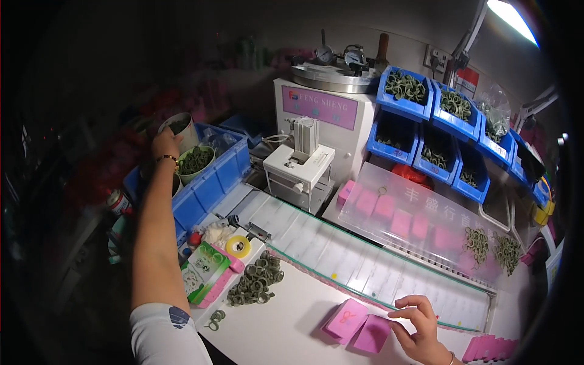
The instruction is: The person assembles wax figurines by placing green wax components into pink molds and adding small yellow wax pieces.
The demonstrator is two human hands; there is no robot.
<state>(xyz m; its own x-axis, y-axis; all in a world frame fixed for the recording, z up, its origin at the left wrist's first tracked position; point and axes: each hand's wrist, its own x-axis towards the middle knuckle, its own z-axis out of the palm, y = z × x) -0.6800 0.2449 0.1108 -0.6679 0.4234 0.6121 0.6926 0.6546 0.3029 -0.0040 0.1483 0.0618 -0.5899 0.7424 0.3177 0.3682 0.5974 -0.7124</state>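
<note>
My left arm reaches to the far left, where my left hand [167, 145] has its fingers curled at the near rim of a white cup [186, 129] with dark contents. Beside it, a pale green cup [204, 167] full of dark green rings stands in a blue crate [210, 198]. At the front right, my right hand [420, 331] is open, thumb and fingers apart. Its thumb is close to a pink mold block [372, 334] lying flat. A second pink mold block [347, 319], with a red mark on top, leans against that one.
A pile of green rings [258, 280] lies left of the molds, near yellow tape [238, 246]. Behind are a glass-topped strip [340, 261], a white clamp machine [299, 161] and blue bins [404, 94] of rings. A clear sheet [420, 213] covers pink blocks.
</note>
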